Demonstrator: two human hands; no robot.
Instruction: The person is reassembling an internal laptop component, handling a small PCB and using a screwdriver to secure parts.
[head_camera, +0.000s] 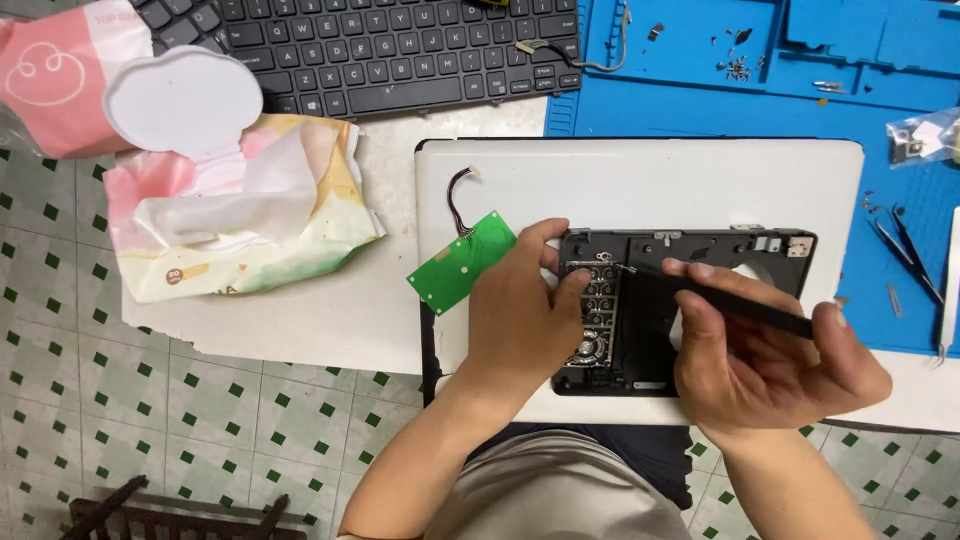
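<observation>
A white table (380, 330) carries everything, with a blue silicone work mat (700, 100) over its far right part. A black computer keyboard (400, 45) lies along the table's far edge, its right end reaching the mat. At the far left corner sits a soft pack of wet wipes in pink, yellow and white (240, 215), its white plastic lid (183, 100) flipped open and a tissue pulled partly out.

Near the front edge lies a white rectangular panel with rounded corners (640, 185), and on its front right part rests a black plastic device frame (690, 300) holding a grid of small dark keys. The left hand (520, 320) lies on the frame's left end, fingers curled, thumb and forefinger pressing it down. The right hand (770, 365) is closed around a slim black screwdriver (730, 300), whose tip touches the frame near its far left corner.

A small green circuit board (462, 262) with a thin black wire lies on the panel's left edge, just beside the left hand. Thin metal tweezers (910, 250) rest on the mat near the table's right edge, and small loose screws (738, 68) are scattered at the mat's far edge.
</observation>
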